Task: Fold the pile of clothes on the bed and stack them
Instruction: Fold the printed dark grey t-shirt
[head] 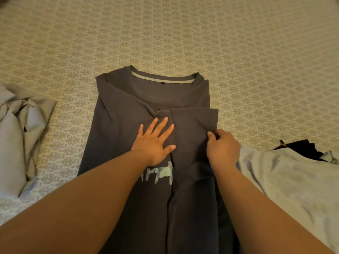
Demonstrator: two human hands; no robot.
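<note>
One hand (154,142) presses flat; other hand (222,147) pinches shirt (117,110).

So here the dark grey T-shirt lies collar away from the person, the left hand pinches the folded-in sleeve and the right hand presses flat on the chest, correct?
Hands are swapped. In the head view the left hand presses flat on the dark grey T-shirt, while the right hand pinches the folded-in sleeve. The collar does lie away from the person.

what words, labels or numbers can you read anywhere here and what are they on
Pale print on the dark grey t-shirt, chest area: partly hidden by the left hand and the folded-over side that the right hand pinches; the blocky shapes that show cannot be read.
Small dark neck tag inside the collar: too small to read.
No readable text elsewhere.
</note>
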